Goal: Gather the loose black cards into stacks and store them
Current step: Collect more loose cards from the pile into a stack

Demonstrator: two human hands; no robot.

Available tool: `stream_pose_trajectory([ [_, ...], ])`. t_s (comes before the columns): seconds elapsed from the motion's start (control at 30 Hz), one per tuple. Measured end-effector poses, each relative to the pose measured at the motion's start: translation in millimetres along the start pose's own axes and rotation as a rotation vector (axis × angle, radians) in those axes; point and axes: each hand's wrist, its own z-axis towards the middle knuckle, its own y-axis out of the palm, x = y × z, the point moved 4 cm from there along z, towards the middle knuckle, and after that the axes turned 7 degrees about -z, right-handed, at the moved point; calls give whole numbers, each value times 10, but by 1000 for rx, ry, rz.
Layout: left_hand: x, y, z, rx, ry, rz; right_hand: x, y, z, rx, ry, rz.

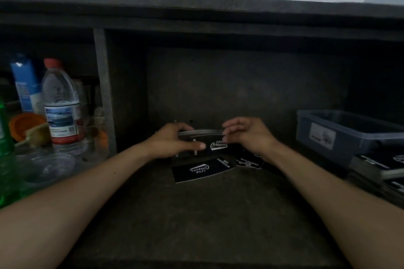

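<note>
A stack of black cards stands on edge between both hands, just above the dark shelf floor. My left hand grips its left end, thumb across the front. My right hand pinches its right end with curled fingers. A loose black card with white lettering lies flat in front of the hands. Another loose card lies partly under my right wrist, and more cards lie under the held stack, mostly hidden.
A blue-grey plastic bin stands at the right, with stacks of black cards in front of it. Left of a vertical divider stand a water bottle, a blue carton, an orange lid and a green bottle.
</note>
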Motion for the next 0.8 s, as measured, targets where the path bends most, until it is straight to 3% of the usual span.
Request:
stream_pose_trajectory([
  [0.13,-8,4,9,-13,8,-58,-129,-32,24,136,-187,-255],
  [0.17,-4,2,9,-11,-10,-77,-195,-56,1,106,-232,-299],
  [0.3,7,4,22,24,-38,-120,-252,239,-183,-420,-206,-461],
  [0.37,1,-1,21,21,-43,-120,-217,385,-195,-509,-197,-564],
  [0.67,-14,-2,40,38,-37,-104,-150,260,-180,-636,-23,-551],
  [0.8,-23,-7,35,-8,-34,-151,-198,109,-178,-604,-27,-332],
])
